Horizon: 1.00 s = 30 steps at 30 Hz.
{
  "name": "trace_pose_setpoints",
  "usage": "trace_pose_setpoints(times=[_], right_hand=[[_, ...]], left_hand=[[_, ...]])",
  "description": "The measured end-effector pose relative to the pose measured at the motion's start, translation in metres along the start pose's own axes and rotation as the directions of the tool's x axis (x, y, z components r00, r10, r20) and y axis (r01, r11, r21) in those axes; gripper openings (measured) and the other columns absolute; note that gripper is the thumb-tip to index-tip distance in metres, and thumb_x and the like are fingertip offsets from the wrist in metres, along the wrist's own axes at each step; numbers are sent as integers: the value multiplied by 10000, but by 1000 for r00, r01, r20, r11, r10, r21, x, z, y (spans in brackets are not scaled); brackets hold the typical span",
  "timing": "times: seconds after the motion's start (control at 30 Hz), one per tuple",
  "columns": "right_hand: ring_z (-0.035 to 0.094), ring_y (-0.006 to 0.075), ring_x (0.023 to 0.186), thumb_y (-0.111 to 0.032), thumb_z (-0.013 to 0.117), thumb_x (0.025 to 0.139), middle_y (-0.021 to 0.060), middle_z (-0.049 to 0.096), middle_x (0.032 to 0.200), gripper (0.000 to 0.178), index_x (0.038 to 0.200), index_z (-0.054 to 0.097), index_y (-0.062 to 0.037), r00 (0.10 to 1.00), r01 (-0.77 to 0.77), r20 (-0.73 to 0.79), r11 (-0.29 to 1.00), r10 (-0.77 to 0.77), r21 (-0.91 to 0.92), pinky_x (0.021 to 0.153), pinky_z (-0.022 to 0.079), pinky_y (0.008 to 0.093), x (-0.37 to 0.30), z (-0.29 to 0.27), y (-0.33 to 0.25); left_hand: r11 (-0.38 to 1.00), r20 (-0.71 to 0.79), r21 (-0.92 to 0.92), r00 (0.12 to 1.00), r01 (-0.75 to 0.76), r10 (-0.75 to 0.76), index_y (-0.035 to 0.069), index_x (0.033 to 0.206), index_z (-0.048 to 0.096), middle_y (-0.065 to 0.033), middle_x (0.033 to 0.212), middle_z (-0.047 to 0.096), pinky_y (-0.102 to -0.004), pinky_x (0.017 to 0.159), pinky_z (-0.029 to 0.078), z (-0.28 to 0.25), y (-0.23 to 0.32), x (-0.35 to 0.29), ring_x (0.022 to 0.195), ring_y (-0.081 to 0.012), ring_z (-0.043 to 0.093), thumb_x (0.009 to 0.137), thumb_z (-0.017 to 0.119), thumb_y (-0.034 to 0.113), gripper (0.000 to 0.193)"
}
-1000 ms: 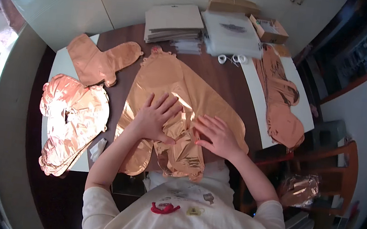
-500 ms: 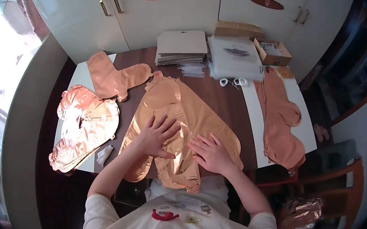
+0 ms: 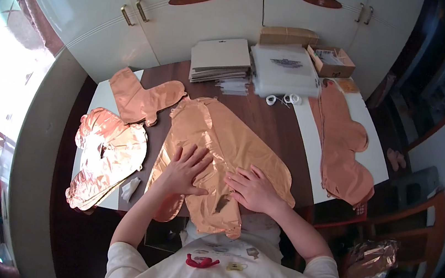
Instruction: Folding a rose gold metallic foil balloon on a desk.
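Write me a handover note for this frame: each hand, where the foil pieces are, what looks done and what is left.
Left hand: flat, fingers spread, pressing the rose-gold foil balloon at the table's near edge.
Right hand: flat on the same balloon, beside the left.
Elsewhere: foil stack at left, boot-shaped piece behind it, long pieces at right.
Done: balloon lies mostly flattened.
Left: its near end looks wrinkled and overhangs the table.

Shiny rose-gold foil balloon (image 3: 232, 151) on dark brown desk (image 3: 269, 120); matching coppery foil pieces (image 3: 106, 158) at the side on white board (image 3: 101, 96). Cream cabinet doors (image 3: 221, 11) with brown oval insets. Grey card stack (image 3: 220, 58).
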State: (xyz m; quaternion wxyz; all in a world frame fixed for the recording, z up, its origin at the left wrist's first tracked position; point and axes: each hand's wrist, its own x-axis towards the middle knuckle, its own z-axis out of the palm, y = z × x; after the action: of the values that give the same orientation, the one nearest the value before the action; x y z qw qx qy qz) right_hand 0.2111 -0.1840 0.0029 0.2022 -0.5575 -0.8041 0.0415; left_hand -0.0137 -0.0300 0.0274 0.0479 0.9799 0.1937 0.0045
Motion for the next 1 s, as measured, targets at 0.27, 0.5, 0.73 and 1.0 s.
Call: trace_pose_setpoints(times=[0.27, 0.5, 0.73, 1.0], right_hand=[[440, 255, 1180, -383, 635, 794, 78, 502, 1248, 519, 1218, 532, -102, 966, -216, -169, 970, 195, -113, 996, 322, 472, -10, -21, 11], [385, 291, 1262, -411, 641, 787, 118, 434, 1353, 579, 1248, 498, -90, 938, -345, -86, 905, 335, -250, 1030, 279, 525, -47, -33, 23], [524, 308, 976, -346, 748, 705, 144, 542, 1049, 573, 1117, 491, -42, 745, -642, -199, 765, 637, 43, 820, 420, 462, -48, -44, 12], [545, 324, 870, -294, 787, 658, 163, 518, 966, 464, 897, 478, -44, 732, -680, -30, 732, 681, 27, 731, 450, 433, -46, -37, 15]], left_hand=[[999, -21, -40, 1000, -19, 18, 131, 1421, 314, -151, 1465, 281, -581, 1089, 57, 4, -4, -1, 1366, -390, 197, 644, 558, 751, 1023], [999, -59, 13, 997, -52, 53, 148, 1422, 306, -132, 1448, 313, -600, 1058, 165, 4, -9, 5, 1339, -390, 257, 637, 598, 700, 1002], [998, -80, 24, 995, -59, 61, 156, 1418, 316, -130, 1449, 318, -601, 1058, 171, 6, -12, 7, 1342, -384, 264, 626, 615, 688, 1000], [998, -75, -4, 995, -63, 63, 162, 1421, 310, -126, 1461, 294, -600, 1061, 165, 6, -13, 9, 1351, -384, 239, 611, 635, 665, 1008]])
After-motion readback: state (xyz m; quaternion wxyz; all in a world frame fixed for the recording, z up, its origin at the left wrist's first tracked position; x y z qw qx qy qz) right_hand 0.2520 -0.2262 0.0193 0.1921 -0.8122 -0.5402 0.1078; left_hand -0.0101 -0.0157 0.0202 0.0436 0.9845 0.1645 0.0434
